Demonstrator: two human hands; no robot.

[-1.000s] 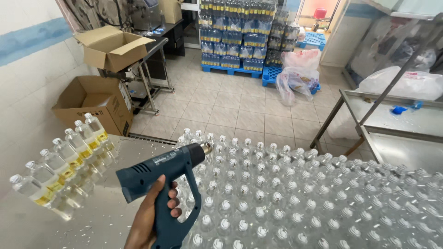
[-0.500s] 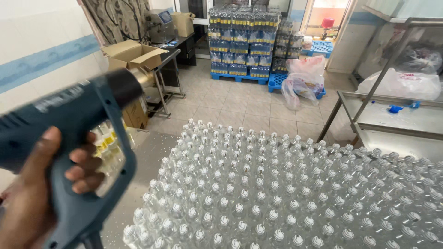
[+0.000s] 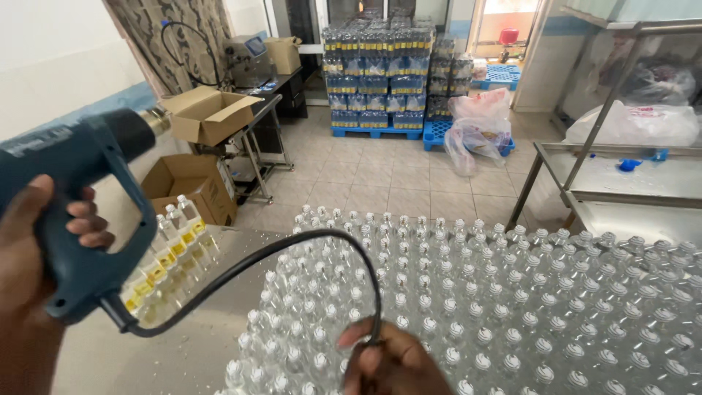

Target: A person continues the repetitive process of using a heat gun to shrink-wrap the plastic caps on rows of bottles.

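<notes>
Right hand [image 3: 395, 362] now grips cord [image 3: 292, 252] over bottles [image 3: 512, 307].

matt blue plastic heat gun [image 3: 80, 197], glossy black cord [image 3: 292, 245], clear plastic bottles [image 3: 497, 307]

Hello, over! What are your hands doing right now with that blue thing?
Left hand grips blue heat gun, raised. Right hand holds its black cord. Clear capped bottles crowd the table below.

One blue plastic heat gun [image 3: 80, 197], one black looped power cord [image 3: 292, 252], two hands, left hand [image 3: 29, 292] and right hand [image 3: 391, 362]. Two open brown cardboard boxes [image 3: 208, 117] far left. Clear capped bottles [image 3: 512, 292]: too many to count.
</notes>
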